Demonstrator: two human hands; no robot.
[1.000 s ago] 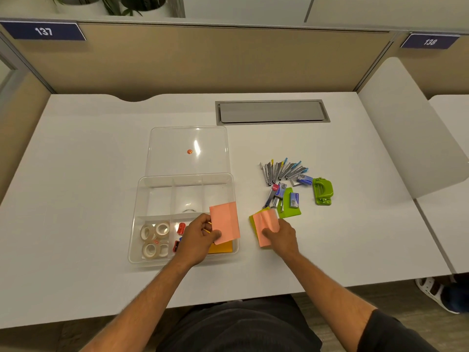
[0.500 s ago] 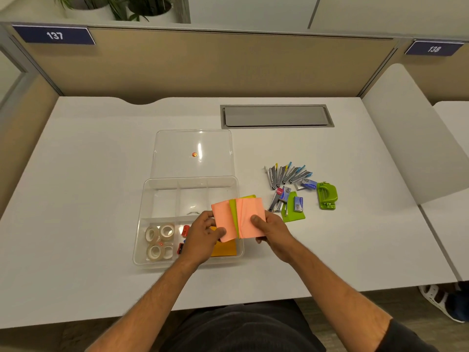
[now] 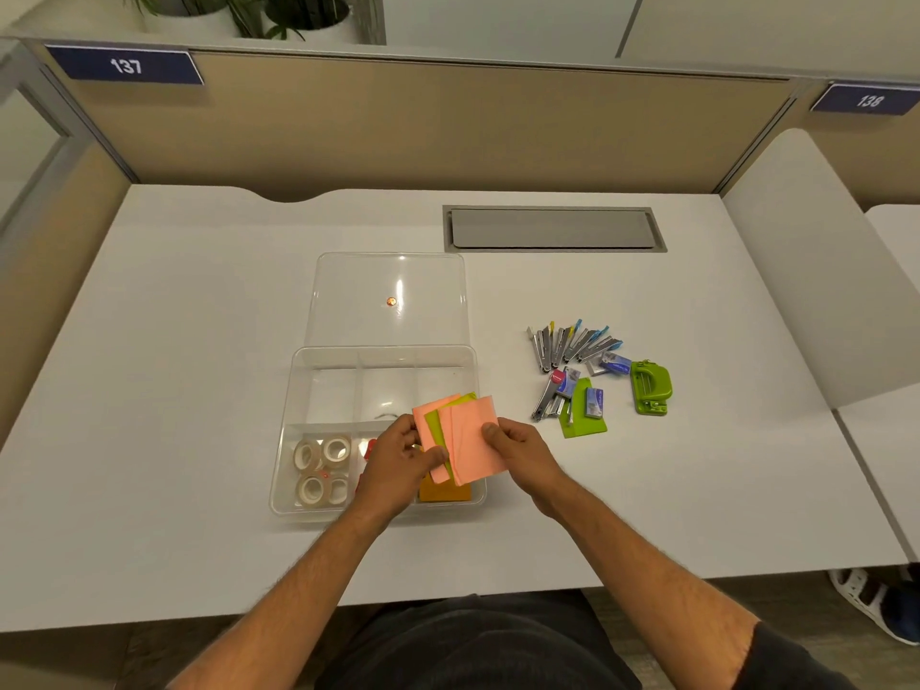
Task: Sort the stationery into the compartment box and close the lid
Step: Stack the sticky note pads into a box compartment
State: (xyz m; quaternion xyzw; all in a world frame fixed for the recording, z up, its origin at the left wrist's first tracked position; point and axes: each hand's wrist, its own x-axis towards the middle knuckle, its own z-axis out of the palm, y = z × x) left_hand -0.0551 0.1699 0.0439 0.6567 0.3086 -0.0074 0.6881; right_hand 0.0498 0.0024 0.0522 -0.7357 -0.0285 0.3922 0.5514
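- Two hands hold a fan of paper notes [image 3: 468, 440] above the near right corner of the clear plastic compartment box [image 3: 298, 390]; left hand [image 3: 398, 463] fingers curl round the pink and green sheets, right hand [image 3: 517, 448] pinches the front pink sheet with its thumb on top.
- Orange pad [image 3: 443, 492] underneath is mostly hidden.
- Tape rolls [image 3: 321, 468] fill the near left compartment.
- Red items beside them are hard to make out.
- Lid [image 3: 391, 296] lies open, flat toward the tabletop's far edge.
- Staplers [image 3: 572, 343] and green punch [image 3: 651, 385] lie nearer the right edge.

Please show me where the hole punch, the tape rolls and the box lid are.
hole punch [image 3: 651, 388]: head view, on its green top.
tape rolls [image 3: 321, 470]: head view, middle of the group.
box lid [image 3: 393, 281]: head view, on its clear panel.
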